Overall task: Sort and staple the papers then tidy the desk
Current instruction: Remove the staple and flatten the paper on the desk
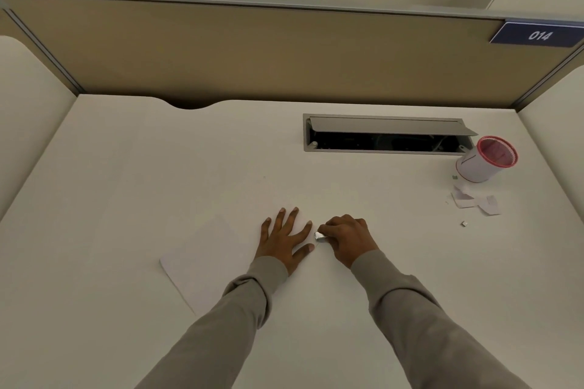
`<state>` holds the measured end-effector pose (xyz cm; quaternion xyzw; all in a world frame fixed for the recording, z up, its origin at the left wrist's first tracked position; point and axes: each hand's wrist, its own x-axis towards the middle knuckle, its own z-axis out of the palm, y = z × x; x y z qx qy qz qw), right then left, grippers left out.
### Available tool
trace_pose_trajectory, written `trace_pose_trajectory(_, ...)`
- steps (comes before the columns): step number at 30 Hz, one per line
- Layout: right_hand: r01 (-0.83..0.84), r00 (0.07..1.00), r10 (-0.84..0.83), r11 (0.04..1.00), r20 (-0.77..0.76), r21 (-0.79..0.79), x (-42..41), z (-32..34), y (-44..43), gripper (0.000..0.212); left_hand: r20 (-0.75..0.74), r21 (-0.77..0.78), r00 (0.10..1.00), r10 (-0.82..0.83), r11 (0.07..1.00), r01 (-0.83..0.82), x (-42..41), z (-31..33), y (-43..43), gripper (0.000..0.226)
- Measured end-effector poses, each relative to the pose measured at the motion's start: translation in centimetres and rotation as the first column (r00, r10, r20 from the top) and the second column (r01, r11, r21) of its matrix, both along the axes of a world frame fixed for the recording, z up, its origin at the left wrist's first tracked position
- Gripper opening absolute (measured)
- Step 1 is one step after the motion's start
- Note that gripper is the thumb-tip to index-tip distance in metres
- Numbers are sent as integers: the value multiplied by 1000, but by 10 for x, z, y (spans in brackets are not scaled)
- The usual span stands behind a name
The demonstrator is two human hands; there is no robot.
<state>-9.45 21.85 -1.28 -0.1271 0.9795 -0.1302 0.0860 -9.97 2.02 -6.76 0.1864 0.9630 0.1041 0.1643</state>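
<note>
On desk (158, 167), left hand (284, 240) flat on papers (202, 259), right hand (347, 238) pinching small metal item (319, 236), possibly staples.

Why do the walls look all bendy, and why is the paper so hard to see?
Head view: the wide lens bends the partition and desk edges; dim, flat light makes the white paper blend into the desk; the metal piece in the right hand glints a bit.

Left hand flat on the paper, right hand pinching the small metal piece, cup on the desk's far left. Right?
Wrong side: the head view shows the cup at the desk's far right. Left hand flat on the paper, right hand pinching the small metal piece: correct.
</note>
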Motion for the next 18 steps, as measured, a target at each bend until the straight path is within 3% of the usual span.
trace_pose_trajectory(8, -16, 1000, 16, 1000, 5, 12, -3, -4, -3, 28, 57, 25, 997, 43, 999, -45, -2, 2, -2, 67)
trace_pose_trajectory(15, 174, 977, -139, 957, 160, -232, -11, -3, -16, 25, 51, -46, 997, 63, 997, -61, -2, 3, -2, 68)
trace_pose_trajectory(18, 195, 977, -177, 966, 118, -170, -12, -3, -15, 26, 46, -47, 997, 60, 997, -58, -3, 2, -2, 68)
